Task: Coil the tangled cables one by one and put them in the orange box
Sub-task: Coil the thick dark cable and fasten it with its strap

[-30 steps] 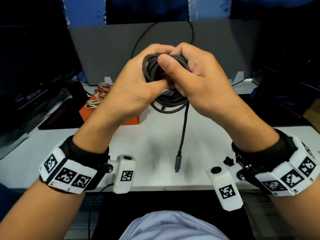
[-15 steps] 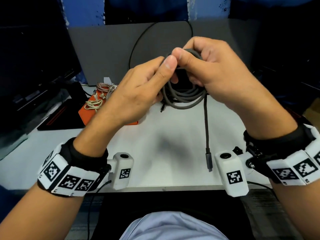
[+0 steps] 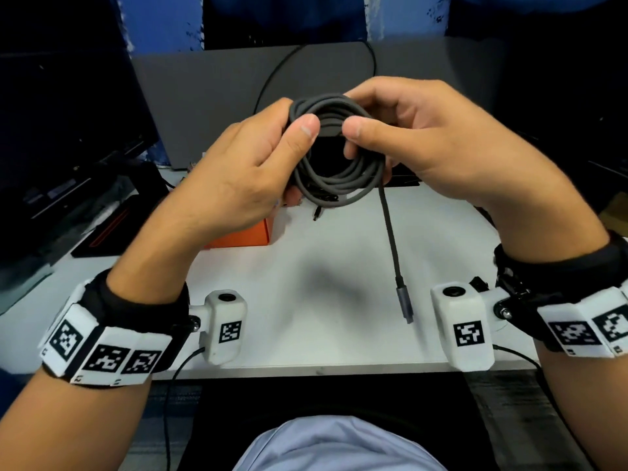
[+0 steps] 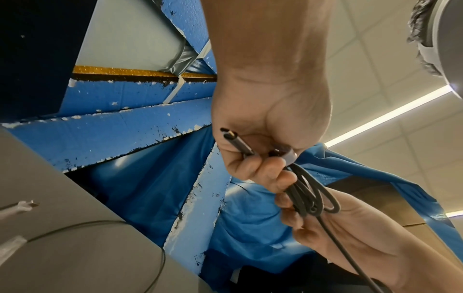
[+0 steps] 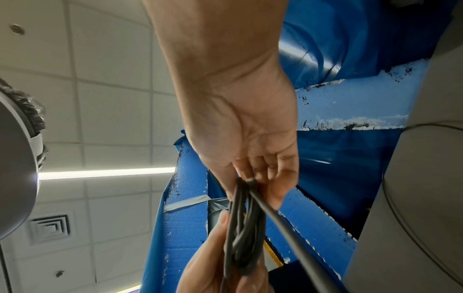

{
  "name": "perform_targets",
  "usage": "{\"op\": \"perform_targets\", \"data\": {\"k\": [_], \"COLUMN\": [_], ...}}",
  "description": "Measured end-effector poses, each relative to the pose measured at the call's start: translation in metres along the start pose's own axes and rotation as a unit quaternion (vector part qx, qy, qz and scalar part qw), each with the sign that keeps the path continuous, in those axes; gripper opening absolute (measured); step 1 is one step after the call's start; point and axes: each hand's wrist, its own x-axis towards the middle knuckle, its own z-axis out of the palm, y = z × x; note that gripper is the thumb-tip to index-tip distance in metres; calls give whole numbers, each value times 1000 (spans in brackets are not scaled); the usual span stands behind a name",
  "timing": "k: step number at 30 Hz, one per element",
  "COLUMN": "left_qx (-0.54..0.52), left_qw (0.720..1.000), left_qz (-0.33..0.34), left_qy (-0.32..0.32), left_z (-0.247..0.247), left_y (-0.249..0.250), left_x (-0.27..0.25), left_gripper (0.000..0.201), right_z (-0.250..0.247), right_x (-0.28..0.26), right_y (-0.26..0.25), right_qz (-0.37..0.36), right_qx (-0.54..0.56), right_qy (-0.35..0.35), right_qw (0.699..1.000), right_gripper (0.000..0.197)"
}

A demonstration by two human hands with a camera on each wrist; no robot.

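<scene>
A dark grey cable (image 3: 339,185) is wound into a round coil held above the white table (image 3: 323,273). My left hand (image 3: 258,164) grips the coil's left side, thumb on top. My right hand (image 3: 418,137) pinches its upper right part. A loose tail hangs down from the coil to a metal USB plug (image 3: 403,304) near the table's front edge. In the left wrist view my left hand (image 4: 260,156) also holds the other plug (image 4: 235,140) against the coil (image 4: 308,196). The orange box (image 3: 244,237) sits behind my left hand, mostly hidden.
A dark monitor (image 3: 68,130) stands at the left, with a black flat device (image 3: 105,226) beside the orange box. A grey panel (image 3: 221,96) with a thin black wire (image 3: 272,79) across it stands at the back. Dark gear lies at the far right.
Both hands rose and spread a little, opening the coil into a wider ring. The left hand moved from touching the coil to gripping its left side. The tail swung right.
</scene>
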Motion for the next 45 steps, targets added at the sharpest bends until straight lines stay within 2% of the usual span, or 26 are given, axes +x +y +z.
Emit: {"op": "perform_targets", "data": {"k": [6, 10, 16, 19, 21, 23, 25, 28, 32, 35, 38, 41, 45], "left_qx": [45, 67, 97, 96, 80, 55, 33, 28, 28, -54, -174, -226, -266], "left_qw": [999, 997, 994, 994, 993, 991, 988, 984, 981, 983, 973, 965, 957], "left_qz": [-13, -27, -27, -34, -40, -43, -48, -55, -64, -78, -76, -65, -63], "left_qy": [23, 28, 35, 47, 76, 118, 141, 164, 178, 158, 129, 113, 98], "left_z": [-5, -4, -9, -10, -9, -5, 1, 3, -11, -16, -13, -6, -2], "left_y": [-5, -5, -2, -1, -3, -3, -2, -3, -9, -8, 4, 12, 10], "left_x": [1, 2, 1, 1, 2, 3, 4, 6, 7, 7, 4, 1, 2], "left_gripper": [35, 30, 34, 35, 35, 34, 33, 36, 39, 41, 29, 29, 29], "right_z": [-10, -1, 6, 8, 8, 13, 23, 30, 8, -9, -8, 9, 21], "right_x": [-5, -6, -5, -3, -2, -1, 2, 7, 5, 3, 4, 7, 10], "right_y": [-2, -8, -12, -11, -9, -4, 3, 8, 10, 11, 14, 16, 17], "right_qz": [27, 38, 30, 22, 41, 67, 61, 60, 40, 19, -21, -15, 49], "right_qx": [-69, -173, -232, -271, -241, -167, -95, -22, -14, -17, -120, -175, -200], "right_qy": [2, 37, 125, 126, 75, 10, -22, -18, 8, 66, 91, 73, 5], "right_qw": [997, 984, 964, 954, 967, 984, 993, 998, 999, 998, 988, 982, 979], "right_gripper": [21, 20, 17, 10, 13, 34, 40, 16, 26, 31, 25, 24, 19]}}
